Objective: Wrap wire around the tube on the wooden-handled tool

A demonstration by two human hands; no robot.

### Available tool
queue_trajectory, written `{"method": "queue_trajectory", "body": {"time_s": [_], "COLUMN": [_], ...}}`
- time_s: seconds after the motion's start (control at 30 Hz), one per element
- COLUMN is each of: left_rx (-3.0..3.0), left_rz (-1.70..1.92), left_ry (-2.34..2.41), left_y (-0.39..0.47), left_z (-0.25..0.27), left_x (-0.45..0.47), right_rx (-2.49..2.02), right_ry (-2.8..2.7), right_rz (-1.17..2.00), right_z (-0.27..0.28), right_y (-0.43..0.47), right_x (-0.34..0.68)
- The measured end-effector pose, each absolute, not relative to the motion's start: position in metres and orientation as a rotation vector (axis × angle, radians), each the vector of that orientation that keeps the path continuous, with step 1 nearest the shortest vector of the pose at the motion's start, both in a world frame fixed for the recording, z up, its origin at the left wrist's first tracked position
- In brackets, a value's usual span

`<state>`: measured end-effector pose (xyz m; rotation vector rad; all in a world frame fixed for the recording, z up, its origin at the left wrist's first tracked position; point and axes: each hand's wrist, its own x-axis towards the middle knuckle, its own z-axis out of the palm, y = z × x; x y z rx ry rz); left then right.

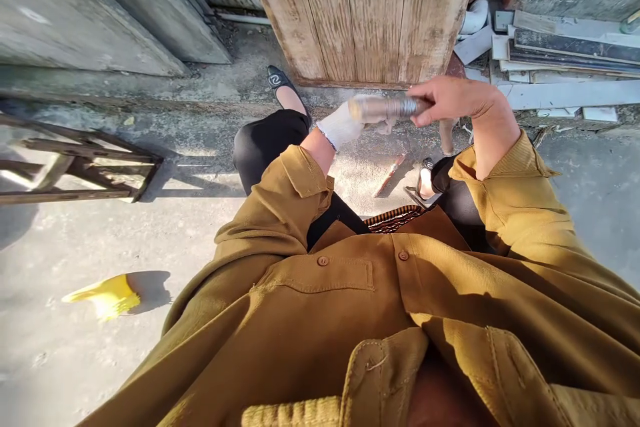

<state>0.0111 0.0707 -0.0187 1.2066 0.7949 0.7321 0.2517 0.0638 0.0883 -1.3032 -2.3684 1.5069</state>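
Note:
My right hand [453, 99], bare, is closed round one end of a short, thick, brownish tool [375, 109] with a silvery wrapped band. Motion blurs the tool, so its exact kind is unclear. Its far end crosses in front of my left hand [343, 123], which wears a white glove. The left fingers are mostly hidden behind the tool and smeared; whether they grip it I cannot tell. Just beyond both hands stands a worn wooden panel [373, 13] with vertical boards and patchy, bare-looking wood.
A slim reddish-brown piece [389, 175] lies on the ground between my feet. To the left are a wooden frame or stool [85, 170] and a yellow plastic piece [107, 297]. Stacked boards [565, 53] and a white pipe [474, 17] lie by the wall at right.

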Motion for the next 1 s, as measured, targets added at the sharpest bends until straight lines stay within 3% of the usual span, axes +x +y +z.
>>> {"method": "queue_trajectory", "body": {"time_s": [0.17,0.33,0.57,0.8,1.0], "left_rx": [1.227,1.217,1.134,0.929,0.969], "left_rz": [0.795,0.734,0.583,0.783,0.770], "left_ry": [0.556,0.511,0.701,0.704,0.851], "left_y": [0.073,0.071,0.059,0.050,0.046], "left_z": [-0.016,-0.018,-0.003,-0.011,-0.011], "left_x": [0.007,0.009,0.006,0.009,0.010], "right_rx": [-1.469,-1.415,-1.818,-1.369,-1.322], "right_ry": [-2.145,-1.907,-2.017,-1.761,-1.822], "right_rz": [0.899,0.839,0.509,0.738,0.687], "right_z": [0.102,0.088,0.082,0.073,0.069], "right_y": [0.064,0.080,0.092,0.092,0.094], "right_x": [0.233,0.229,0.236,0.249,0.256]}}
